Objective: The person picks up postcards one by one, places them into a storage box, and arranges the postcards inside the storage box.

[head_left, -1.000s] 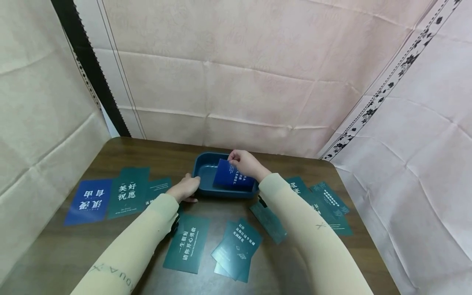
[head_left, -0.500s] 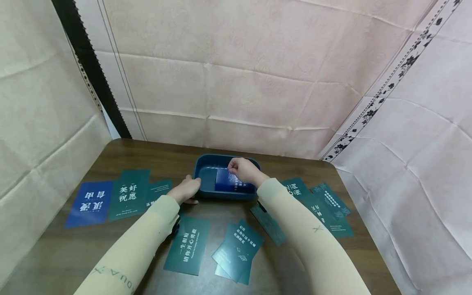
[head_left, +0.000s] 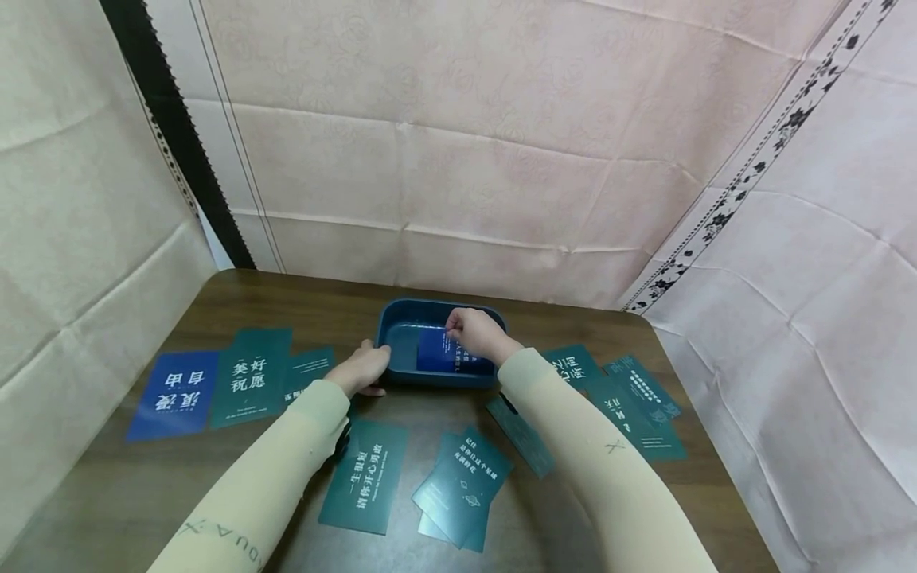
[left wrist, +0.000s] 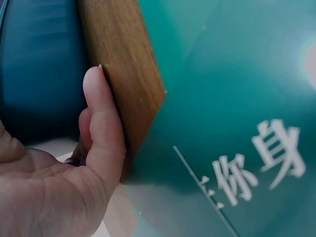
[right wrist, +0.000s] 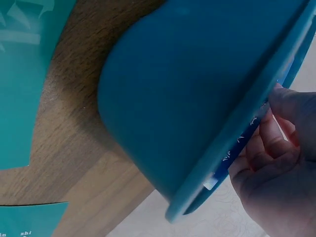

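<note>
A dark blue plastic tray [head_left: 401,314] stands toward the back of the table. My left hand [head_left: 361,368] holds its left near corner, with fingertips at the rim; in the left wrist view that hand [left wrist: 64,182] lies against the outer wall of the tray [left wrist: 42,64]. My right hand [head_left: 478,330] reaches over the right part of the tray and pinches the upper edge of a blue card [head_left: 437,350] with white writing. Only a strip of that card [right wrist: 237,148] shows past the rim in the right wrist view, beside my right hand [right wrist: 276,153].
On the left lie a blue card [head_left: 175,394] and green cards [head_left: 251,374]. A green card [head_left: 365,477] and an overlapping pile of green cards [head_left: 466,485] lie in front. More green cards [head_left: 637,406] lie right, partly under my sleeve. Cloth hangs behind the table.
My right hand has lowered the blue card into the tray, where it lies flatter than a second ago. The left hand stays at the tray's corner.
</note>
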Demonstrator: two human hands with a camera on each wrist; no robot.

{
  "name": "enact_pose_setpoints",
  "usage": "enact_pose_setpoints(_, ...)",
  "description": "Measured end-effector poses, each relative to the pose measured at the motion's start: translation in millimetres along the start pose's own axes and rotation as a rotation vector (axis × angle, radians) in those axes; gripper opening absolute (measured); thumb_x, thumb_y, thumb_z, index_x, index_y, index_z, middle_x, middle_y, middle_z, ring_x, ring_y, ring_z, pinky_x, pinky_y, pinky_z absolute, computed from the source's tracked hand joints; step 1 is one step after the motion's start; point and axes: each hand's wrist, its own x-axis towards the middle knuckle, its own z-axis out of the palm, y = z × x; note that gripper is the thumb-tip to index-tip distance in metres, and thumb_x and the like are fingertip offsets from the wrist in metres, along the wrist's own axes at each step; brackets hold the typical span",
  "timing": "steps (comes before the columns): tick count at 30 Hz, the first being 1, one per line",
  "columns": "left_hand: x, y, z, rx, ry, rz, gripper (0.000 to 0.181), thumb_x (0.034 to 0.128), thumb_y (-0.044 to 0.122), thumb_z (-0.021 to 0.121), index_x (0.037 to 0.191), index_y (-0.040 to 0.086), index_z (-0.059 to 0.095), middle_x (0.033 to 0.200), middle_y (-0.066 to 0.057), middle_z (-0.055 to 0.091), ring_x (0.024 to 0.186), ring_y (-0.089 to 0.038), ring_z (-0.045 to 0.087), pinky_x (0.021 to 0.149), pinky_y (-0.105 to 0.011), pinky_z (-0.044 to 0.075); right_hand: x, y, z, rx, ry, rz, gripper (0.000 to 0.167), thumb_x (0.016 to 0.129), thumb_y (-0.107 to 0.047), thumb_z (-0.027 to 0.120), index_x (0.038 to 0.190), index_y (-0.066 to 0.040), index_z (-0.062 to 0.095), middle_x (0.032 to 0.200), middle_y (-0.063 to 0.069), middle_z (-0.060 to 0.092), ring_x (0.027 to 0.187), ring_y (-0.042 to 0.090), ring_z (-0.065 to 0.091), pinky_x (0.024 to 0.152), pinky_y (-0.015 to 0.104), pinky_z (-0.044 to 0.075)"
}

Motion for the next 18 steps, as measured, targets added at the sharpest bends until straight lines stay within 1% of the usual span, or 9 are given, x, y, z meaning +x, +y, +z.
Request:
enact_pose_setpoints(6, 0.9, -0.2, 0.0, 0.0, 0.004, -0.002, 0.07, 0.1082, 0.038, 0.028, 0.159, 0.004, -0.006, 0.15, -0.025, 0.022, 0.118, -0.039, 0.044, 0.074, -0.032, 0.059, -0.5, -0.7, 2.3, -0.007, 0.004, 0.007, 0.01, 0.102, -0.017, 0.062, 0.11, -0.012, 0.063, 0.105, 0.005, 0.066, 0.091, 0.021, 0.062, 0.095, 0.038, 0.054)
enact_pose_setpoints(14, 2.1, -0.7, -0.1, 0.006, 0.012, 0.002, 0.069, 0.108, 0.037, 0.028, 0.158, 0.003, -0.004, 0.149, -0.024, 0.023, 0.119, -0.039, 0.044, 0.074, -0.032, 0.059, -0.2, 0.4, 5.1, -0.029, 0.014, 0.017, 0.012, 0.102, -0.019, 0.062, 0.113, -0.013, 0.063, 0.107, 0.004, 0.066, 0.092, 0.02, 0.062, 0.096, 0.037, 0.054)
enact_pose_setpoints(18, 1.4, -0.9, 0.4, 0.01, 0.009, 0.0, 0.069, 0.1082, 0.038, 0.028, 0.158, 0.004, -0.005, 0.151, -0.024, 0.021, 0.119, -0.039, 0.044, 0.075, -0.033, 0.059, 0.2, 1.3, 7.5, -0.035, 0.012, 0.022, 0.014, 0.102, -0.018, 0.061, 0.115, -0.012, 0.063, 0.107, 0.004, 0.066, 0.092, 0.02, 0.062, 0.096, 0.037, 0.054)
